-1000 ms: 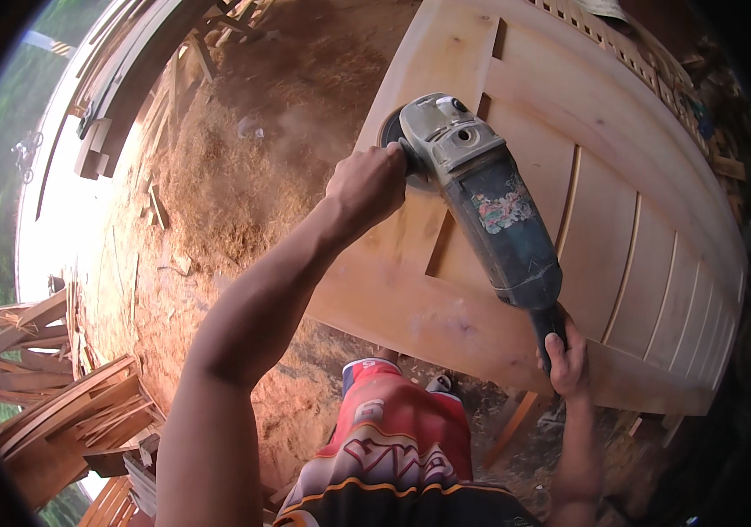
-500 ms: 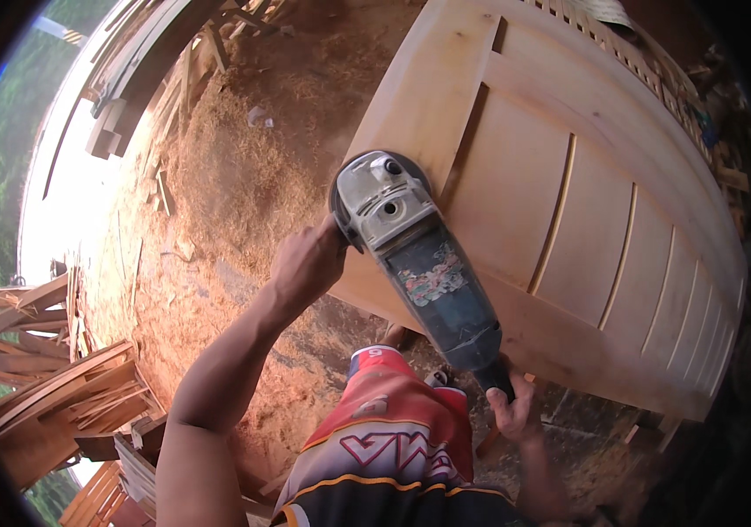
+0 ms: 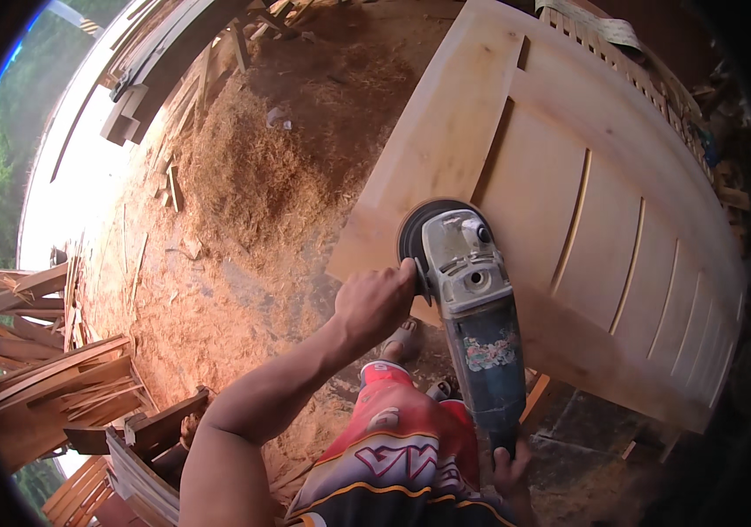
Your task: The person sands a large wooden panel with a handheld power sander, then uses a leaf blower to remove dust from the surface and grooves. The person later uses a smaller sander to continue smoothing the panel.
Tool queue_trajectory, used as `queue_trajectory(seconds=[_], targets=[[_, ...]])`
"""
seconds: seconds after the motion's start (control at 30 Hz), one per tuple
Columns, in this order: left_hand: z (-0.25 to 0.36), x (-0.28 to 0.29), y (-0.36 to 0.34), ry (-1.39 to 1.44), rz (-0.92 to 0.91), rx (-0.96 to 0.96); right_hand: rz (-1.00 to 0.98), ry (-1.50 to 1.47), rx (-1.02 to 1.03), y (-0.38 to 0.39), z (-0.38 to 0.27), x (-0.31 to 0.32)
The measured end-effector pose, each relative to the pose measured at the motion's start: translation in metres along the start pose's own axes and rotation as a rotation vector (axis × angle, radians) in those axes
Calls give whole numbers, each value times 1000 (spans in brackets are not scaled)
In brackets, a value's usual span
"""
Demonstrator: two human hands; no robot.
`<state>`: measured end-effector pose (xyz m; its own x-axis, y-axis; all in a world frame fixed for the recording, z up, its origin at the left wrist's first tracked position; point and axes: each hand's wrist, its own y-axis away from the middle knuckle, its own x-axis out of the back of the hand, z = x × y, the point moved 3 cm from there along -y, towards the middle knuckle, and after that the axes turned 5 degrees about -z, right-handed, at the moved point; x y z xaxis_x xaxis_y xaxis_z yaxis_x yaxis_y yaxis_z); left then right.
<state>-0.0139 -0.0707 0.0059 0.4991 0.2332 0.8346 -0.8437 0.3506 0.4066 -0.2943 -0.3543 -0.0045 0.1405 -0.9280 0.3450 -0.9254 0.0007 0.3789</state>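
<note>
A large angle grinder (image 3: 485,338) with a grey metal head and a dark blue body has its black round disc (image 3: 412,235) against a pale wooden door (image 3: 538,189). The disc lies at the door's near left corner. My left hand (image 3: 373,303) is closed beside the grinder's head, on its side handle, which the fingers mostly hide. Around the rear end of the tool my right hand (image 3: 513,474) is wrapped, thumb on top. Recessed panels with dark grooves run along the door.
Sawdust and shavings (image 3: 248,176) cover the ground to the left. Scrap boards (image 3: 59,378) are piled at the lower left, and long beams (image 3: 169,66) lie at the upper left. My foot (image 3: 403,341) stands below the door's near edge, beside a wooden support (image 3: 535,400).
Both hands have brought the grinder nearer to me and rightward in view. Its disc has shifted from the door's left edge toward the near corner, and the body now points more straight down.
</note>
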Motion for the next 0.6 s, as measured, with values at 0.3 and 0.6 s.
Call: queue_trajectory(seconds=[0.3, 0.6], targets=[[-87, 30, -10, -4, 142, -22, -58, -8, 68, -68, -54, -38], [-17, 1, 1, -18, -6, -46, 15, 27, -35, 2, -1, -12]])
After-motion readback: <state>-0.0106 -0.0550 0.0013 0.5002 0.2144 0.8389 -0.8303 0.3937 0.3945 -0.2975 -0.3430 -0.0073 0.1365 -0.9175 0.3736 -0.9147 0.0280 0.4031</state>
